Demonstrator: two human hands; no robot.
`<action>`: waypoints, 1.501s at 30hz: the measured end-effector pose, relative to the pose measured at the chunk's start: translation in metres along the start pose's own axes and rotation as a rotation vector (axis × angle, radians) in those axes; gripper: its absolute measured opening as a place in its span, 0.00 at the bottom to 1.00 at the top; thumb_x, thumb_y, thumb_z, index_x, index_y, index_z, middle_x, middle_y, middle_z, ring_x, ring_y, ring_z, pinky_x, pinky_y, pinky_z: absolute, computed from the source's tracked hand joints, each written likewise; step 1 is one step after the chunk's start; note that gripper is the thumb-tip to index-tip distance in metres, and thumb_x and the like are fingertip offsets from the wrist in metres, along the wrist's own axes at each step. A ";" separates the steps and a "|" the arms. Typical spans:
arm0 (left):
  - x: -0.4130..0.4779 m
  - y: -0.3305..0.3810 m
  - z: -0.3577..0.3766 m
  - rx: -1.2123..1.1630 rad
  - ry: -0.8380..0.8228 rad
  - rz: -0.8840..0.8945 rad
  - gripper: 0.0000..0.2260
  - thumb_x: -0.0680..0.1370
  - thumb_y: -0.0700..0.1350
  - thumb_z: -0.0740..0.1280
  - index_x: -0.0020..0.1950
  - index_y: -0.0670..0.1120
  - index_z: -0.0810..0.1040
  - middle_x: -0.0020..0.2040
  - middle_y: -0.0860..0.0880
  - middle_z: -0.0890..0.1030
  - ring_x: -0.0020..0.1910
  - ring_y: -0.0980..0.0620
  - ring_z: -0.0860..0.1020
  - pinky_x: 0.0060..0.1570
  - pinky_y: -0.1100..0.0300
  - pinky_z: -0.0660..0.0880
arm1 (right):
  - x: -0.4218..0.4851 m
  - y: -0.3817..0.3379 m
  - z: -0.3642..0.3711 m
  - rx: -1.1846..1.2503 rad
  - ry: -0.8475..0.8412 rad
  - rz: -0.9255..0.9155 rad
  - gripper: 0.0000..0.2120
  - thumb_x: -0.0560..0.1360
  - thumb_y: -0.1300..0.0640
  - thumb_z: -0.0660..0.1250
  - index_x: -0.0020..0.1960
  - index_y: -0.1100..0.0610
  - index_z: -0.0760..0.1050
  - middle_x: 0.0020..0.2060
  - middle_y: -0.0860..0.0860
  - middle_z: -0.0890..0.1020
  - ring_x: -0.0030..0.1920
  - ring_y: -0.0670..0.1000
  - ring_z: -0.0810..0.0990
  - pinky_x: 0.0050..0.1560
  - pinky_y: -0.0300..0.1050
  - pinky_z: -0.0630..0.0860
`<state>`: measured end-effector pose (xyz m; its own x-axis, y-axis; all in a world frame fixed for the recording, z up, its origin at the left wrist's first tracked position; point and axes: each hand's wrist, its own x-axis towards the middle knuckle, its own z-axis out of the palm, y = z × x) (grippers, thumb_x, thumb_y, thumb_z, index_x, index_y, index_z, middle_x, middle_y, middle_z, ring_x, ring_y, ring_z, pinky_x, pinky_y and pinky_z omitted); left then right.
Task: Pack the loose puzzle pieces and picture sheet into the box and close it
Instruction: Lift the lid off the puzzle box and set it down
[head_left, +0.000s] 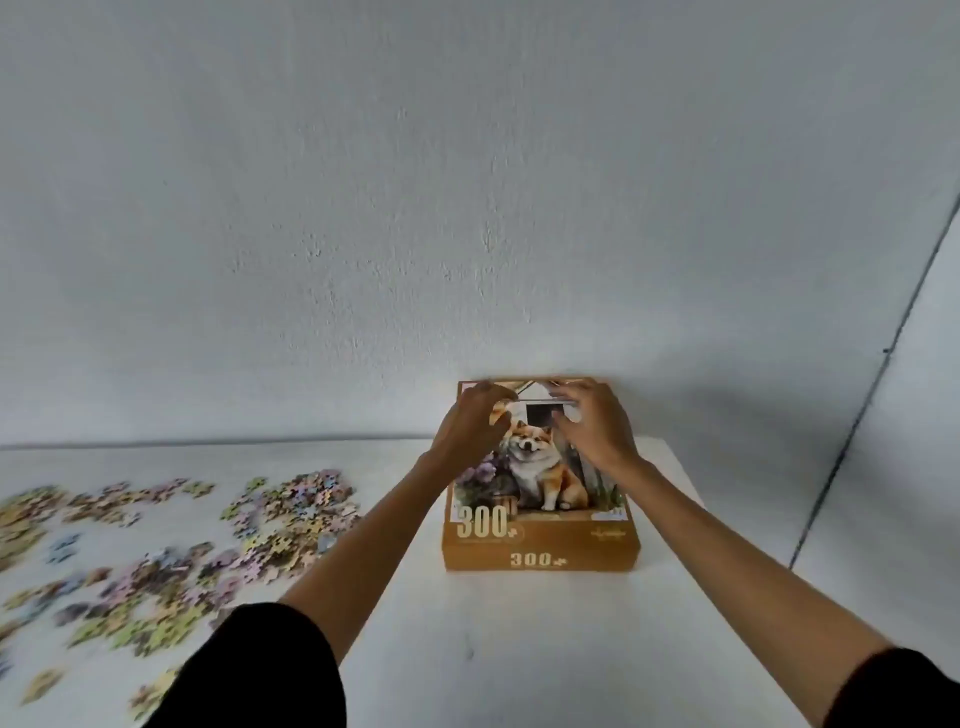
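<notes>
An orange puzzle box (540, 551) with a dog picture and "300" on its lid stands on the white table, close to the wall. Its lid is on. My left hand (475, 423) lies on the far left part of the lid, fingers curled toward the back edge. On the far right part sits my right hand (597, 428), fingers spread and reaching the back edge. Loose pastel puzzle pieces (270, 514) are scattered over the table to the left of the box. I see no separate picture sheet.
The white table (519, 649) ends at a grey wall just behind the box. Its right edge runs close to the box, beside a lighter wall panel (914, 415). Several more pieces (104, 623) reach the near left corner.
</notes>
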<state>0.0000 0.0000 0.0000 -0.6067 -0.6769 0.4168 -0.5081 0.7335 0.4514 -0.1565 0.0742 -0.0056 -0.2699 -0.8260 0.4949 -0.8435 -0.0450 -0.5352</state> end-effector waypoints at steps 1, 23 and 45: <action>-0.006 -0.001 0.007 0.014 -0.013 -0.014 0.14 0.76 0.40 0.63 0.62 0.43 0.74 0.64 0.42 0.74 0.63 0.44 0.72 0.59 0.54 0.70 | -0.006 0.002 0.005 -0.023 -0.013 0.015 0.15 0.73 0.61 0.67 0.59 0.59 0.76 0.60 0.56 0.78 0.61 0.56 0.73 0.57 0.46 0.71; -0.047 -0.037 0.033 -0.205 -0.054 -0.384 0.25 0.74 0.55 0.66 0.70 0.57 0.64 0.75 0.42 0.44 0.73 0.36 0.54 0.70 0.44 0.62 | -0.039 0.031 0.006 0.297 -0.288 0.287 0.24 0.73 0.52 0.67 0.68 0.47 0.67 0.71 0.54 0.66 0.73 0.58 0.58 0.70 0.56 0.60; -0.151 0.017 -0.019 -0.379 0.000 -0.384 0.25 0.73 0.52 0.68 0.69 0.58 0.66 0.69 0.42 0.64 0.65 0.43 0.69 0.57 0.51 0.75 | -0.147 -0.038 -0.031 0.492 -0.180 0.340 0.25 0.72 0.54 0.69 0.68 0.49 0.68 0.70 0.50 0.68 0.71 0.52 0.63 0.70 0.54 0.64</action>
<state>0.0948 0.1137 -0.0404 -0.4206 -0.8919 0.1663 -0.4371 0.3599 0.8243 -0.0996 0.2153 -0.0370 -0.3675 -0.9192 0.1413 -0.3998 0.0190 -0.9164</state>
